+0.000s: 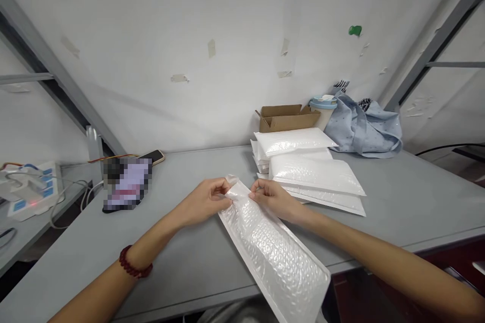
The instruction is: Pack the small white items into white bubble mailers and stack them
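A white bubble mailer (278, 247) lies slanted across the front edge of the grey table, its lower end hanging over toward me. Its far end is pinched on the left side by my left hand (208, 201), thumb and fingers closed on the film. On the right side of that same end, my right hand (271, 199) pinches the edge between thumb and fingertips. Just beyond my right hand rests a stack of white bubble mailers (314, 174), piled unevenly. Whether anything is inside the held mailer cannot be made out.
Behind the stack stand an open cardboard box (290, 118), a lidded cup (324, 108) and a light blue cloth bag (366, 128). Toward the left lie a phone (153, 156) and a blurred-out item (129, 184). A power strip (36, 192) with cables sits on the neighbouring surface.
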Demonstrator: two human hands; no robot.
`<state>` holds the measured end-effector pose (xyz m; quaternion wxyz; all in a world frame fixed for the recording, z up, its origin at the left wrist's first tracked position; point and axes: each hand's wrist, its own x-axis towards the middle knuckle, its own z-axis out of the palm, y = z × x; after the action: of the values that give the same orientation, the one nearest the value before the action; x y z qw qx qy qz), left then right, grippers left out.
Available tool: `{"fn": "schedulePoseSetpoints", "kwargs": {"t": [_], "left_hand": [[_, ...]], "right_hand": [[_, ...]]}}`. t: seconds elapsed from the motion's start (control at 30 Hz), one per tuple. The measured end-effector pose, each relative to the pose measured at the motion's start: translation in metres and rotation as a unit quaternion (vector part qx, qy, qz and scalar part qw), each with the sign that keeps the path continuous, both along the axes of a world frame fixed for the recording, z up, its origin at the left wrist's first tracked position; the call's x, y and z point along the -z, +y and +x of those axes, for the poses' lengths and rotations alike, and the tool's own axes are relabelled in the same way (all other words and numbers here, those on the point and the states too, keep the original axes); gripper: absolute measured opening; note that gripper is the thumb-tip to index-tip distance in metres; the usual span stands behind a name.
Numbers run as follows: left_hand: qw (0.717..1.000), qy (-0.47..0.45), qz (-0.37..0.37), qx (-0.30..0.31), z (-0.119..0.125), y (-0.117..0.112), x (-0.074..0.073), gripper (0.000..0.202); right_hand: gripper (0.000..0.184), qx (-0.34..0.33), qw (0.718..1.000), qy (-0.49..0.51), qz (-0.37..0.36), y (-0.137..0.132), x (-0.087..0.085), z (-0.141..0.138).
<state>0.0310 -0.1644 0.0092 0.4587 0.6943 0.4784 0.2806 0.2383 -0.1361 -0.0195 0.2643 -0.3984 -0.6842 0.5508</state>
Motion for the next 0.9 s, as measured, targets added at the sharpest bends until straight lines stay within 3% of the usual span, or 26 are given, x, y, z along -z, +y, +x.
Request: {"fn": "schedulePoseSetpoints", "kwargs": {"t": [0.2,0.27,0.3,0.37,0.4,0.47,0.5,0.53,0.57,0.63,0.7,0.8,0.9], "left_hand": [[0.985,-0.055,-0.142,0.081,-0.002,-0.007,-0.012,0.021],[0.985,-0.053,-0.143,0.077,0.000,-0.009,-0.014,0.024],[0.990,-0.048,-0.124,0.047,0.001,-0.010,-0.013,0.023],[0.996,-0.038,-0.022,-0.083,0.004,-0.009,-0.009,0.021],[0.983,-0.038,0.060,-0.168,0.005,-0.008,-0.006,0.024],[0.925,-0.054,0.217,-0.307,0.006,-0.004,-0.001,0.038],[0.904,-0.073,0.248,-0.340,0.006,-0.002,0.000,0.047],[0.903,-0.099,0.233,-0.347,0.005,0.000,0.002,0.053],[0.920,-0.128,0.174,-0.327,0.005,0.002,0.002,0.055],[0.959,-0.170,-0.014,-0.229,0.004,0.003,0.004,0.048],[0.968,-0.170,-0.129,-0.133,0.006,0.002,0.005,0.039],[0.983,-0.127,-0.096,-0.094,0.010,-0.002,0.008,0.029],[0.989,-0.109,-0.056,-0.088,0.011,-0.003,0.012,0.029]], "right_hand": [[0.021,0.039,0.996,0.067,0.046,-0.015,0.005,-0.007],[0.021,0.042,0.995,0.071,0.052,-0.019,0.006,-0.008],[0.021,0.045,0.995,0.077,0.053,-0.020,0.006,-0.009],[0.020,0.057,0.992,0.095,0.062,-0.019,0.006,-0.009],[0.020,0.070,0.989,0.107,0.072,-0.018,0.005,-0.009],[0.018,0.109,0.982,0.123,0.093,-0.016,0.006,-0.009],[0.018,0.126,0.978,0.130,0.100,-0.015,0.006,-0.009],[0.019,0.140,0.975,0.135,0.104,-0.014,0.007,-0.009],[0.019,0.148,0.973,0.142,0.106,-0.013,0.007,-0.009],[0.021,0.143,0.973,0.156,0.096,-0.013,0.008,-0.009],[0.024,0.117,0.976,0.174,0.056,-0.013,0.007,-0.009],[0.030,0.059,0.980,0.186,-0.033,-0.011,0.003,-0.008],[0.027,0.025,0.981,0.186,-0.058,-0.007,0.001,-0.007]]}}
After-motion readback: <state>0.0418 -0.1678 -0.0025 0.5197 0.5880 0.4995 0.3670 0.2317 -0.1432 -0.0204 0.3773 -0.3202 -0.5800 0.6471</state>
